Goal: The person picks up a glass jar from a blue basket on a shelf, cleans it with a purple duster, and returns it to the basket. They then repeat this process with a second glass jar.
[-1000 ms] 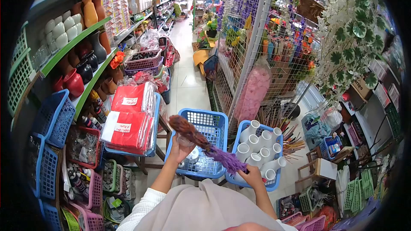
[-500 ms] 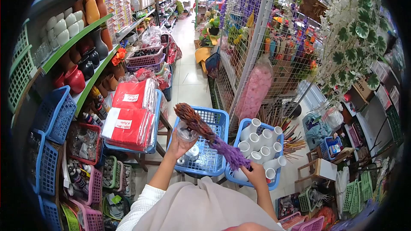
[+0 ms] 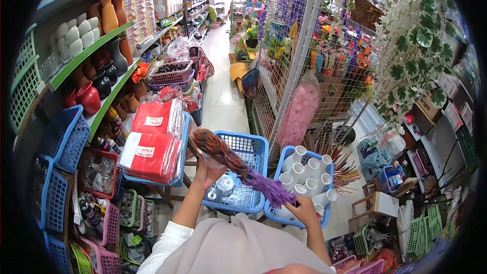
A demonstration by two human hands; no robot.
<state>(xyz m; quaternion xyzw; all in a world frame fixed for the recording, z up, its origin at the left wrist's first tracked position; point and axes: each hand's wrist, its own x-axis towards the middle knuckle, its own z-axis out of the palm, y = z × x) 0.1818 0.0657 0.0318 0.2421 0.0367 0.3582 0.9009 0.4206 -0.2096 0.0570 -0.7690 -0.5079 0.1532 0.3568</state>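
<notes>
My right hand [image 3: 304,211] is closed round the purple end of a fluffy duster [image 3: 231,165], orange-brown at its far end and purple near the grip. My left hand [image 3: 207,173] is wrapped round a clear glass vessel [image 3: 215,162], which the duster partly covers. The duster's brown part lies across the glass; whether they touch is hard to tell. Below both hands stands a blue plastic basket [image 3: 265,155] with a few clear glass pieces [image 3: 224,183] inside. To its right, another blue basket [image 3: 328,219] holds several white vases [image 3: 299,171].
Red and white packets [image 3: 152,144] are stacked on a blue tray at left. Shelves with vases [image 3: 89,96] rise beyond them. A wire rack [image 3: 304,45] with artificial flowers stands at right, with a bag of pink petals [image 3: 300,114]. A tiled aisle [image 3: 220,91] runs ahead.
The duster has shifted left and a little down across the glass, now hiding more of it. My left hand has moved slightly left with the glass.
</notes>
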